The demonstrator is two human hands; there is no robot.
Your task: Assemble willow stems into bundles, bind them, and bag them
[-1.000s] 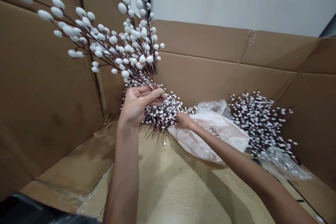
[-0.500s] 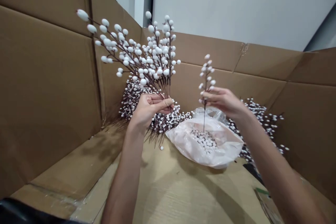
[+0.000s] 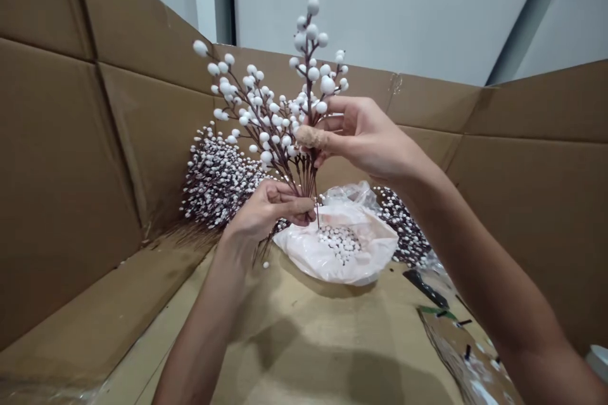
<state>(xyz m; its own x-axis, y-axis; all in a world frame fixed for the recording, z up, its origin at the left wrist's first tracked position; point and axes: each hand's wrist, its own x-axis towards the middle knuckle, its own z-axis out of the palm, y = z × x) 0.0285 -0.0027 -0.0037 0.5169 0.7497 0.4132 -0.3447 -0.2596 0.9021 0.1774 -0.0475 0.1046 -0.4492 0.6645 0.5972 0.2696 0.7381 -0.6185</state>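
My left hand is closed around the lower stems of a bunch of artificial white-berry sprays with dark brown stems. My right hand pinches a single berry sprig against the bunch, and the sprig stands taller than the rest. A tan wrap covers the tip of one right-hand digit. Bare stem ends poke out below my left hand. Just beneath both hands lies a white plastic bag holding loose white berries.
A heap of berry sprays rests against the left cardboard wall, and another lies behind the bag. Cardboard walls surround the cardboard floor. A black strip and a printed cardboard piece lie at the lower right.
My right hand has moved left, bringing the single sprig from beside the bunch into it. The view has shifted, and the bunch stays in my left hand.
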